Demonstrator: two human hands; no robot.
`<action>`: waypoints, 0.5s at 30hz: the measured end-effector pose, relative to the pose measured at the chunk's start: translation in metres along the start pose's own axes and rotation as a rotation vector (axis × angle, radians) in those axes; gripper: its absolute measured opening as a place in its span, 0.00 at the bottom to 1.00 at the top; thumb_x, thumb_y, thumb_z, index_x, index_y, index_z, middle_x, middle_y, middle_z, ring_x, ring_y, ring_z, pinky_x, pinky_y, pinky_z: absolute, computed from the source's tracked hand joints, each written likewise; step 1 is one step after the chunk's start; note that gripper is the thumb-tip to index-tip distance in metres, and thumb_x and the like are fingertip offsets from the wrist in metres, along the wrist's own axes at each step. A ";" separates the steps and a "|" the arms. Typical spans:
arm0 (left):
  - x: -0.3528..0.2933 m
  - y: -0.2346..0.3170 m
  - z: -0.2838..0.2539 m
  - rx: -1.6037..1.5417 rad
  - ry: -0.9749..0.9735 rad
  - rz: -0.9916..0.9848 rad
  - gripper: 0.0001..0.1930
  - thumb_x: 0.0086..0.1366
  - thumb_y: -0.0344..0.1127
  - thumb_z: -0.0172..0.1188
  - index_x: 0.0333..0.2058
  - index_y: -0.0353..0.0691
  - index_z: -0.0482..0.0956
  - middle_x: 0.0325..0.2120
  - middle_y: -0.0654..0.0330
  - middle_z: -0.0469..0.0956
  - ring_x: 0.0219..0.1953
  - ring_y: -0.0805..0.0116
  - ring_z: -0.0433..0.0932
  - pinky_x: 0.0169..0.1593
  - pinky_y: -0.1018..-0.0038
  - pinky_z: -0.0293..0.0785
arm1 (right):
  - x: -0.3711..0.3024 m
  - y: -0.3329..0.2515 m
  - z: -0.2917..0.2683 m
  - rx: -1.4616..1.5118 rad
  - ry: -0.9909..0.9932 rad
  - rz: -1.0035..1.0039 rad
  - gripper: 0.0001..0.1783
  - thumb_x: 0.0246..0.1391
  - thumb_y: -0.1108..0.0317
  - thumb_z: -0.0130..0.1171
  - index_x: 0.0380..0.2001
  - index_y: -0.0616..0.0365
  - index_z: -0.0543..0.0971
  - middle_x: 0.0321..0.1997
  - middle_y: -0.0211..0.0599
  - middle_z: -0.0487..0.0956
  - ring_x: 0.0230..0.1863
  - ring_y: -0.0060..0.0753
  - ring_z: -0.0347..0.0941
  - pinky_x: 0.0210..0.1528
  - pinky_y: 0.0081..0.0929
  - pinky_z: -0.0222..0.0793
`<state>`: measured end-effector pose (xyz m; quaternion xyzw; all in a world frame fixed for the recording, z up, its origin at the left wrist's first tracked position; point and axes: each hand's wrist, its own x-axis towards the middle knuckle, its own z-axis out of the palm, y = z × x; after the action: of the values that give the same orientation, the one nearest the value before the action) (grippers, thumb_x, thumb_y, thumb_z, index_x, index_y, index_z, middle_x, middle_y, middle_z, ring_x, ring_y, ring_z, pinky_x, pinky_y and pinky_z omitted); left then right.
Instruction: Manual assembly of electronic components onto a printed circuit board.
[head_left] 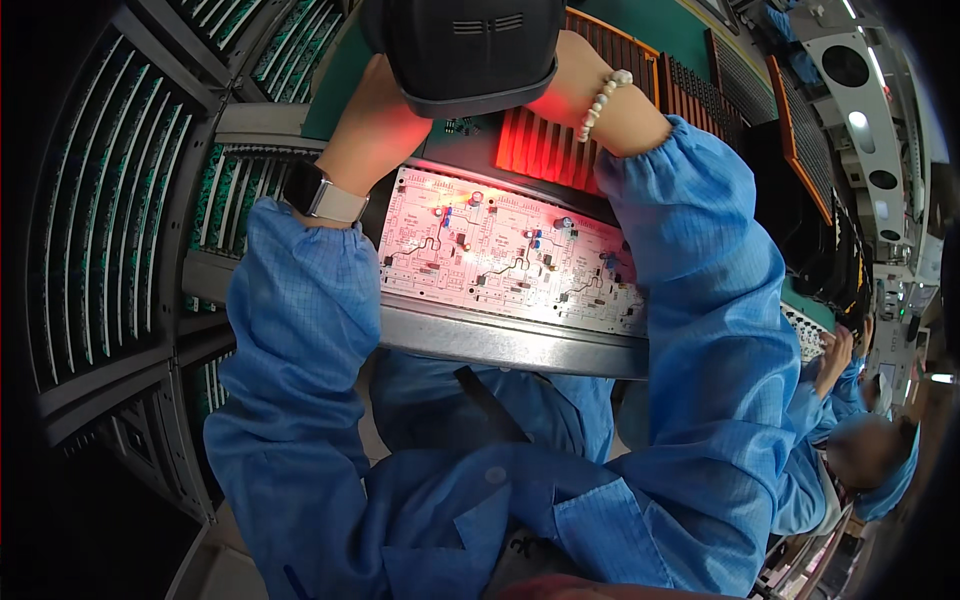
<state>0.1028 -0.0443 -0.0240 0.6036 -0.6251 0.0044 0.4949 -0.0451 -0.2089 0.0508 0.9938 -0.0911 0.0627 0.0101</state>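
Observation:
A white printed circuit board (510, 255) with small components and black traces lies in front of me on a metal-edged rail, under reddish light. My left hand (383, 118), with a watch on its wrist, reaches past the board's far left corner. My right hand (572, 82), wearing a beaded bracelet, is beyond the board's far edge, next to a slotted orange-red rack (550, 150). A black rounded housing (475, 55) with vent slots covers the fingers of both hands, so whatever they touch or hold is hidden. Small dark green pieces (462, 127) lie between the hands.
Racks of green circuit boards (110, 210) stand along the left. The silver front rail (500, 335) runs between the board and my body. More slotted racks (690, 100) stand at the far right. At the right edge sits another person in a blue cap (890, 480).

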 end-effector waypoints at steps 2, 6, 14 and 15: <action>0.002 -0.002 -0.001 0.035 -0.009 0.056 0.16 0.60 0.30 0.57 0.48 0.40 0.77 0.47 0.52 0.77 0.51 0.46 0.71 0.56 0.59 0.67 | -0.003 0.005 0.003 0.062 0.057 -0.007 0.13 0.50 0.63 0.56 0.28 0.65 0.80 0.29 0.53 0.81 0.33 0.56 0.80 0.36 0.42 0.77; 0.003 -0.005 0.000 0.140 -0.056 0.131 0.15 0.59 0.27 0.56 0.46 0.40 0.77 0.48 0.52 0.76 0.51 0.47 0.71 0.55 0.59 0.67 | -0.006 0.009 0.007 0.123 0.090 -0.073 0.14 0.50 0.64 0.55 0.27 0.67 0.79 0.28 0.56 0.80 0.33 0.58 0.79 0.36 0.43 0.76; 0.002 -0.008 -0.001 0.079 -0.045 0.086 0.15 0.58 0.26 0.55 0.45 0.39 0.77 0.46 0.51 0.76 0.50 0.47 0.71 0.54 0.58 0.67 | -0.013 -0.006 -0.010 0.054 0.096 -0.196 0.10 0.54 0.67 0.53 0.27 0.59 0.81 0.30 0.51 0.82 0.34 0.55 0.80 0.36 0.43 0.76; 0.001 -0.008 0.000 0.043 -0.032 0.074 0.15 0.58 0.25 0.55 0.45 0.39 0.77 0.45 0.51 0.76 0.49 0.46 0.71 0.54 0.58 0.67 | -0.013 -0.008 -0.013 0.029 0.004 -0.146 0.10 0.54 0.67 0.53 0.29 0.59 0.81 0.31 0.50 0.82 0.36 0.53 0.80 0.38 0.41 0.76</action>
<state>0.1095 -0.0471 -0.0281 0.5904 -0.6547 0.0265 0.4713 -0.0577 -0.1980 0.0624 0.9977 -0.0173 0.0650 0.0006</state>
